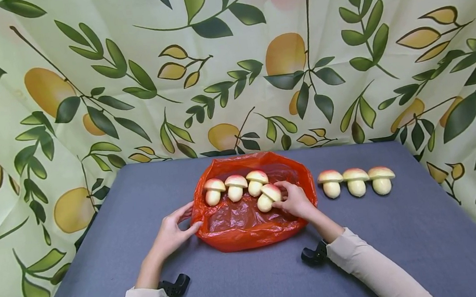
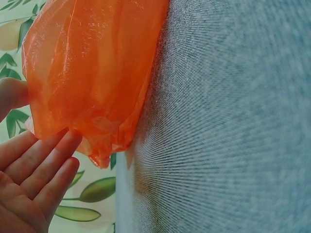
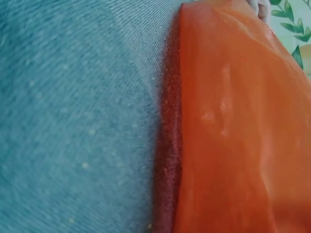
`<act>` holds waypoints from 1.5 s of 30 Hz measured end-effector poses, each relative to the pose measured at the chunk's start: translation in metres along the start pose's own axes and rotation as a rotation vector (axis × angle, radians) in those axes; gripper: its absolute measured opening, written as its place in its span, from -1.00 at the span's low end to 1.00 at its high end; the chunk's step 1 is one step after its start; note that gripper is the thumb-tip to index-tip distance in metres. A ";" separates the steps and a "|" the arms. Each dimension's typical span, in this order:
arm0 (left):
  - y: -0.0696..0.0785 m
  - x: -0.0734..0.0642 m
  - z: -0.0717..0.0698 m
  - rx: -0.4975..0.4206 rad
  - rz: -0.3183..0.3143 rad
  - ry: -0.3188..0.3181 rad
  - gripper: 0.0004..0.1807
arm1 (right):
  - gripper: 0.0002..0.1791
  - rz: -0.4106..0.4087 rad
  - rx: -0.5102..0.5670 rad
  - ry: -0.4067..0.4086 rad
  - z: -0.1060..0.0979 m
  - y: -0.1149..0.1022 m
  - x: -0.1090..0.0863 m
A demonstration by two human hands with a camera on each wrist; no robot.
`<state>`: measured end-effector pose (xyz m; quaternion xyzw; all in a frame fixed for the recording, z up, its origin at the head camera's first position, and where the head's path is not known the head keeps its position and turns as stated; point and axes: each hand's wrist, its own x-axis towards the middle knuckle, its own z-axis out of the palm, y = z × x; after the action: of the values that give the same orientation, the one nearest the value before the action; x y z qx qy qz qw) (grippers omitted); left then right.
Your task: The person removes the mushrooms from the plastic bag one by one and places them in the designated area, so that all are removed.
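A red plastic bag (image 1: 252, 239) lies on the table with its mouth spread wide. Inside it, three toy mushrooms with reddish caps, among them a middle mushroom (image 1: 236, 188), stand in a row at the back left. My right hand (image 1: 294, 201) reaches into the bag and holds another mushroom (image 1: 268, 197) tilted, thumb and fingers at its cap and stem. At the bag's left side is my left hand (image 1: 173, 233), its fingers fairly straight and touching the orange-red plastic (image 2: 92, 73) in the left wrist view. The right wrist view shows mostly the bag's side wall (image 3: 233, 126), hiding the right hand's grip.
Three more mushrooms, with the middle one (image 1: 356, 182) between its neighbours, stand in a row right of the bag on the grey-blue table (image 1: 252, 287). A leaf-and-fruit patterned cloth (image 1: 230, 72) hangs behind. Black wrist cameras, including the left one (image 1: 176, 286), sit at both cuffs.
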<state>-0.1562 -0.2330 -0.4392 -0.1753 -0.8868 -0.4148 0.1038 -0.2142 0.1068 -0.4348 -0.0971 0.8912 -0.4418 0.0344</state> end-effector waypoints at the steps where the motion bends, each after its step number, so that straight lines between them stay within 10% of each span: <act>1: 0.000 0.000 0.000 0.001 0.001 0.002 -0.39 | -0.40 -0.007 -0.002 0.000 -0.001 -0.001 0.000; 45: 0.001 0.001 -0.001 -0.023 -0.017 0.000 -0.41 | -0.37 -0.209 0.152 -0.199 -0.061 -0.011 -0.037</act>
<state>-0.1565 -0.2330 -0.4377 -0.1692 -0.8834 -0.4258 0.0982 -0.1856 0.1557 -0.3899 -0.2296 0.8323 -0.4975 0.0834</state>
